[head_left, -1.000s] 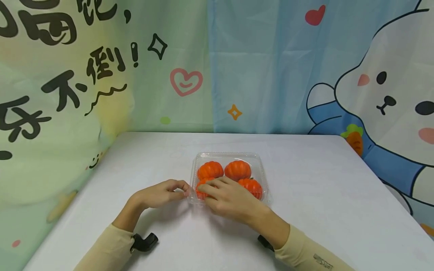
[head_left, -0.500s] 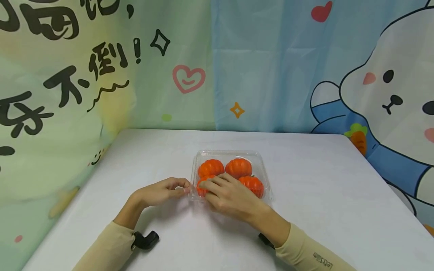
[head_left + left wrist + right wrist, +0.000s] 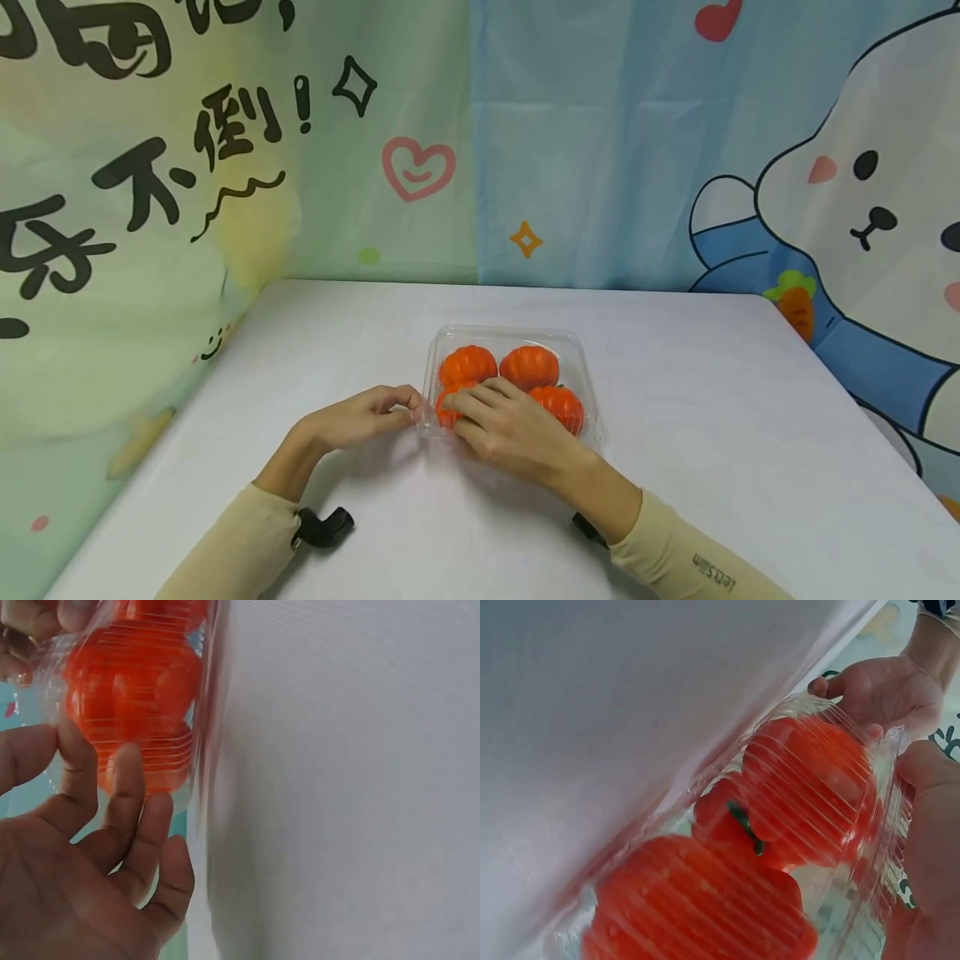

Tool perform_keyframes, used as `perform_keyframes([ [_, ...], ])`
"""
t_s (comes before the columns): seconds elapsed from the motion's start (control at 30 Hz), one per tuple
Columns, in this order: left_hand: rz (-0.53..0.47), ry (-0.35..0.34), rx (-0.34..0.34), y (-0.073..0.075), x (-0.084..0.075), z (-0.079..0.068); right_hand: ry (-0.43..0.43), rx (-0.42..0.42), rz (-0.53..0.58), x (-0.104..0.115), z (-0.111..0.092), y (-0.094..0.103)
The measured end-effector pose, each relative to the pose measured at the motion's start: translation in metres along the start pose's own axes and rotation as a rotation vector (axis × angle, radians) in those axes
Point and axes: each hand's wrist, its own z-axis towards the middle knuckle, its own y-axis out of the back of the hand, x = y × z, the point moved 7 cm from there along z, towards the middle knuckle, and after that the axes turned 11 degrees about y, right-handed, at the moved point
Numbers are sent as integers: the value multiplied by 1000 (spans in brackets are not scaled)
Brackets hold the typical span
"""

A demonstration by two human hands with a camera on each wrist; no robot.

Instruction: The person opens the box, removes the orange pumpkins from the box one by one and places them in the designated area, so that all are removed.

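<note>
In the head view a clear plastic clamshell container sits on the white table, holding several small orange ribbed pumpkins. My left hand pinches the container's near left corner between thumb and index finger; in the left wrist view the other fingers of that hand are bent beside the ridged wall. Across the near side lies my right hand, its fingers bent over the rim and partly covering the front left pumpkin. The right wrist view has the right thumb at the rim.
The white table extends on both sides of the container. Behind it hangs a printed cloth backdrop with a rabbit and lettering. A black wrist-camera mount juts from the left sleeve.
Both hands keep their places on the container, with only slight finger movement. The head view has shifted slightly, so the scene sits a little higher in the picture.
</note>
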Motion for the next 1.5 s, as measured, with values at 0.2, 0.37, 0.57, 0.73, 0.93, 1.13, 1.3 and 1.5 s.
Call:
perform_keyframes([
  [0.2, -19, -59, 0, -3, -3, 6, -5, 0, 24, -3, -4, -2],
  [0.37, 19, -85, -57, -2, -6, 9, 24, 3, 18, -3, -6, -5],
  [0.57, 47, -113, -111, -1, -12, 9, 56, -13, 7, -4, -6, -6],
  [0.73, 53, -121, -140, 0, -15, 7, 63, -17, 11, -4, -5, -6],
  [0.93, 95, -116, -182, 1, -15, 3, 61, -56, -3, -2, -3, -9],
  [1.13, 80, -101, -194, 3, -16, -1, 39, -95, -61, -2, -2, -5],
  [1.3, 40, -71, -144, -2, -10, 2, 27, -86, -67, -1, -3, -2],
  [1.5, 14, -95, -106, -5, -9, 5, 35, -89, -35, -2, -5, -2],
])
